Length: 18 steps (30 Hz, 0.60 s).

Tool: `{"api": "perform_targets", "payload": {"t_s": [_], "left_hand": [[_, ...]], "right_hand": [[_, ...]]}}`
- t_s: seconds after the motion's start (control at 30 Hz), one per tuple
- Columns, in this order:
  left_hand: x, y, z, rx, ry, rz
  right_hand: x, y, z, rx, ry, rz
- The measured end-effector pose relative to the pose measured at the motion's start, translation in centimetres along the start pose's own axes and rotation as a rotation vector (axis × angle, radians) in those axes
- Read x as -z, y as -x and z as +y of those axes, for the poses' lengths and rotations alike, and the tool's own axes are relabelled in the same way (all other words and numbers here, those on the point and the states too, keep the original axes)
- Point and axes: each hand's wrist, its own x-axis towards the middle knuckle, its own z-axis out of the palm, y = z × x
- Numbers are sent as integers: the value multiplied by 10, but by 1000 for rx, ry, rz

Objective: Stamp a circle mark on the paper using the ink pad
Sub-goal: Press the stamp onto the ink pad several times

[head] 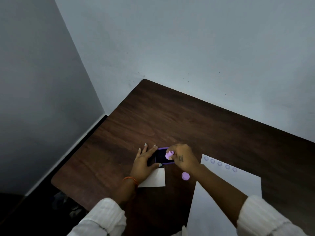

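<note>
A purple-framed ink pad [162,157] with a dark inked face lies on the brown table [170,120]. My right hand [183,158] grips a small pink-purple stamp [169,155] and holds it on or just over the pad. My left hand [144,163] lies flat against the pad's left side, fingers spread and thumb at its near edge. The white paper [221,193] lies to the right, with a row of several pale blue circle marks [219,164] along its far edge.
A round purple cap [185,176] sits on the table between the pad and the paper. A small white card [155,179] lies just below the pad. Grey walls [170,40] bound the table's far and left sides.
</note>
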Motion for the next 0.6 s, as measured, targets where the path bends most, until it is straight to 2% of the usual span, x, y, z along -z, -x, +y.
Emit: {"api": "perform_targets", "payload": {"t_s": [0.2, 0.33, 0.4, 0.5, 0.6], "left_hand": [[0, -1, -1, 9, -23, -5], [-1, 0, -1, 0, -20, 10], [-1, 0, -1, -1, -23, 8], [0, 0, 0, 3, -26, -4], [-1, 0, 0, 4, -31, -3]], "right_hand": [[-9, 4, 8, 78, 282, -155], [-7, -1, 8, -27, 208, -120], [-10, 2, 10, 18, 215, -60], [-10, 2, 13, 148, 345, -144], [-9, -2, 17, 163, 331, -137]]}}
